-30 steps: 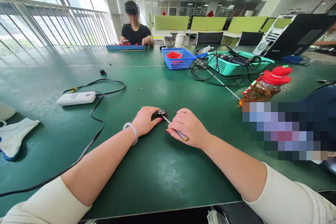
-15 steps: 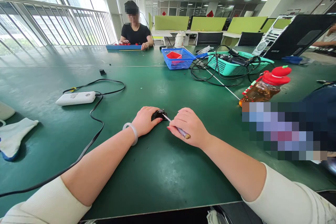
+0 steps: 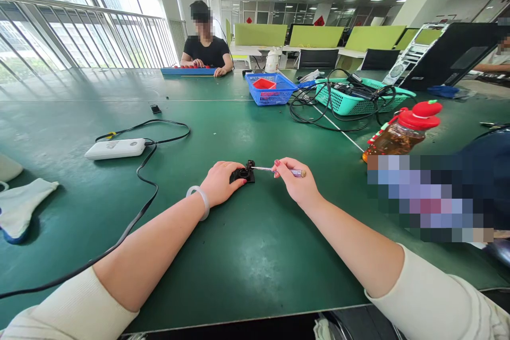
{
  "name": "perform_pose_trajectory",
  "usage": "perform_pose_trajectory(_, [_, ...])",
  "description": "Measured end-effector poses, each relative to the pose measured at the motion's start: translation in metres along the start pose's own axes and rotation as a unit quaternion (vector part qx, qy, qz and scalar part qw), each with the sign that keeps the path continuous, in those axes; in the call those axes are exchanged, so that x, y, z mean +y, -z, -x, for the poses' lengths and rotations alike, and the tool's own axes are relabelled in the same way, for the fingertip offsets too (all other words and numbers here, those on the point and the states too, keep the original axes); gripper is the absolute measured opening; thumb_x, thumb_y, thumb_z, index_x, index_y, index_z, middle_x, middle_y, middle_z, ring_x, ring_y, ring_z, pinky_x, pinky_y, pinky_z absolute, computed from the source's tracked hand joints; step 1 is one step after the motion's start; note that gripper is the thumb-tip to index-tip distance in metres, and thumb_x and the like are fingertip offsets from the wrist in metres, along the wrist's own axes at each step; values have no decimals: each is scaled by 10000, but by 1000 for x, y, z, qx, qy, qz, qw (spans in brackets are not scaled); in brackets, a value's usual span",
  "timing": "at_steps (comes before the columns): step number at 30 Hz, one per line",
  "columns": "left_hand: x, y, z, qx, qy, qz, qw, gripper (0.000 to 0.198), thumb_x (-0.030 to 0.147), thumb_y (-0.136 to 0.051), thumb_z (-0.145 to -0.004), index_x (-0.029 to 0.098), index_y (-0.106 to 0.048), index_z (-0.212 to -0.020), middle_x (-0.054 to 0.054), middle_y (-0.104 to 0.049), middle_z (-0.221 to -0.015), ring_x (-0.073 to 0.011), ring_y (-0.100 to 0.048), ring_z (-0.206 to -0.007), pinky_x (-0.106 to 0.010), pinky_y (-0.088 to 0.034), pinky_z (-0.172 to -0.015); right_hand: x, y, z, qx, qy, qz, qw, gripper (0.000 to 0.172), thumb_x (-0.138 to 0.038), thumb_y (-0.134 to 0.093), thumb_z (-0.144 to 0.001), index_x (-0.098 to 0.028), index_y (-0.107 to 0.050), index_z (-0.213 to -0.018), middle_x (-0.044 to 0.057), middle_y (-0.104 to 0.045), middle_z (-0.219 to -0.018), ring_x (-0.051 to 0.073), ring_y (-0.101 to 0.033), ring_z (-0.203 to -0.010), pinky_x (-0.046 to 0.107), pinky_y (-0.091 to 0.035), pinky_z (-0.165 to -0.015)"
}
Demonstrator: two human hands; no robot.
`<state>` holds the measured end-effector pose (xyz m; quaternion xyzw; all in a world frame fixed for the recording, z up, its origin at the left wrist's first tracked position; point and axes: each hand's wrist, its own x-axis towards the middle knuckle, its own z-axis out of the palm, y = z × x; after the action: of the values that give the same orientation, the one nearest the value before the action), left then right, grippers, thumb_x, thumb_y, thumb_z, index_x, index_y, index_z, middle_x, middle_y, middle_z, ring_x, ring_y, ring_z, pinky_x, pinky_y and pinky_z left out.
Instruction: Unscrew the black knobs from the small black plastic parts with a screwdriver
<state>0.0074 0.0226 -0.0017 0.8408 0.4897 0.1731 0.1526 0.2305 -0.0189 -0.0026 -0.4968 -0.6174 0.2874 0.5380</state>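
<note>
A small black part lies on the green table in front of me. My left hand rests on the table with its fingers closed round the part, pinning it down. My right hand pinches a thin screwdriver with a clear handle, held almost level. The metal tip of the tool touches the right side of the black part. A pale bangle sits on my left wrist.
A white power bank with a black cable lies at the left, with white gloves beyond it. A red-capped bottle lies at the right. Blue basket and teal basket stand behind. A person sits at the far side.
My right hand has lifted and turned, swinging the screwdriver from a slant down over the part to nearly level, its handle now pointing right. My left hand stays on the part.
</note>
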Motion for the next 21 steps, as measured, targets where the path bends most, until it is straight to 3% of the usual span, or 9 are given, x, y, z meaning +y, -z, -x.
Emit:
perform_pose_trajectory(5, [2, 2, 1, -7, 4, 7, 1000, 345, 402, -575, -887, 249, -640, -1190, -57, -674, -1265, -304, -524, -1262, -487, -412, -1109, 1, 0, -1, 11, -39, 3, 999, 430, -608, -628, -823, -205, -614, -674, 1, -575, -622, 140, -522, -578, 268, -407, -523])
perform_pose_trajectory(9, [2, 1, 1, -6, 5, 3, 1000, 366, 410, -580, -882, 246, -637, -1203, -64, -667, -1278, -309, -514, -1277, -492, -404, -1117, -1, -1, 1, 43, -33, -8, 999, 335, -530, -718, -761, -210, -649, -830, 17, -651, -755, 156, -577, -653, 285, -464, -594])
perform_pose_trajectory(15, [2, 1, 1, 0, 5, 1, 1000, 476, 395, -634, -844, 234, -599, -1291, -80, -649, -1307, -317, -507, -1290, -491, -400, -1124, -2, -3, 2, 18, -5, 32, 999, 367, -570, -602, -834, -208, -657, -803, 37, -648, -722, 190, -606, -684, 325, -493, -638])
perform_pose_trajectory(21, [2, 2, 1, -12, -3, 16, 1000, 446, 378, -612, -860, 252, -622, -1288, -70, -671, -1267, -294, -505, -1291, -477, -409, -1118, 1, -4, 0, -4, -87, -8, 996, 373, -577, -607, -806, -208, -644, -772, 17, -623, -660, 176, -607, -662, 318, -498, -673])
